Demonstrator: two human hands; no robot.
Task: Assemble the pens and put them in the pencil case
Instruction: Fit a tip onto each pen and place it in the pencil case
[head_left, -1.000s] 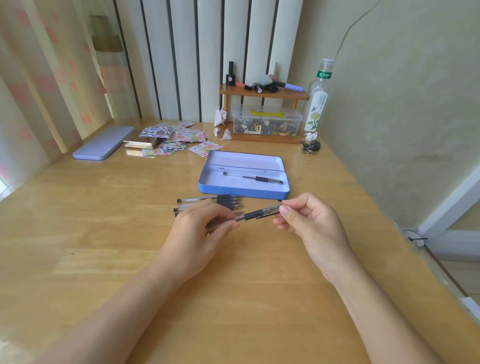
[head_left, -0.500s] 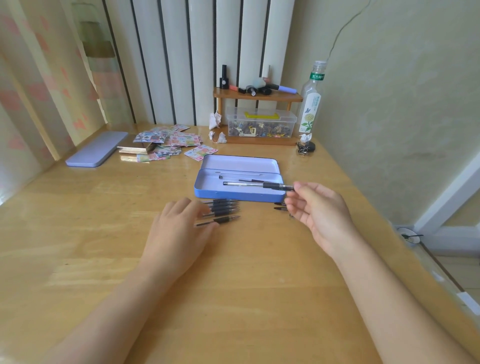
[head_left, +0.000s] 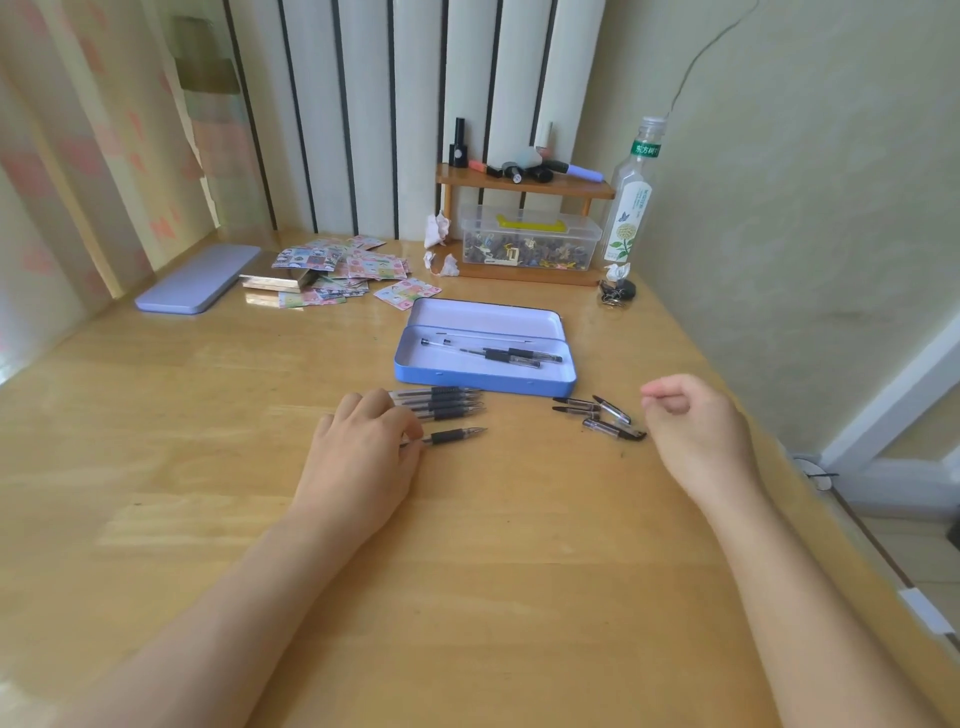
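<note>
An open blue pencil case (head_left: 483, 378) lies on the wooden table, with two assembled pens (head_left: 511, 356) inside it. In front of it lies a row of several uncapped pens (head_left: 441, 402). My left hand (head_left: 358, 457) rests on the table with its fingertips pinching the barrel of the nearest uncapped pen (head_left: 452, 435). Several loose pen caps (head_left: 597, 413) lie to the right of the case. My right hand (head_left: 691, 431) hovers just right of the caps, fingers loosely curled, holding nothing.
The case's lid (head_left: 200, 278) lies at the back left beside scattered stickers (head_left: 343, 270). A wooden shelf (head_left: 524, 184) over a clear storage box (head_left: 530, 244) and a bottle (head_left: 631, 202) stand at the back. The table's right edge runs close to my right arm.
My right hand laid the assembled pen in the case and drew back to the caps, empty. My left hand dropped to the table and took hold of the nearest uncapped pen.
</note>
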